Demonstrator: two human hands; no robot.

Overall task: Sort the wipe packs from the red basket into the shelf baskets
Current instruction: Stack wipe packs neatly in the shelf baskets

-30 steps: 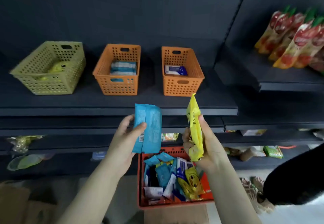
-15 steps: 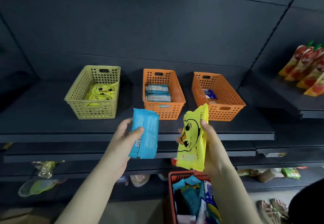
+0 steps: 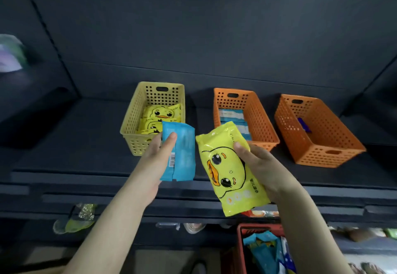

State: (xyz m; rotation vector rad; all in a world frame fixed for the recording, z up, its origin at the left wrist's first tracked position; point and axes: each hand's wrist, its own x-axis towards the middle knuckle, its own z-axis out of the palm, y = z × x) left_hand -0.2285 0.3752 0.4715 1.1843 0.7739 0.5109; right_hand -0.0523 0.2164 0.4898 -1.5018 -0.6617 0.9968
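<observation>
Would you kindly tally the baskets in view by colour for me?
yellow basket: 1
orange baskets: 2
red basket: 1
Total: 4

2 forearms [image 3: 120, 220] show before the shelf [image 3: 64, 145], bare to the wrist. The left hand [image 3: 154, 160] and right hand [image 3: 264, 166] are bare too.
</observation>
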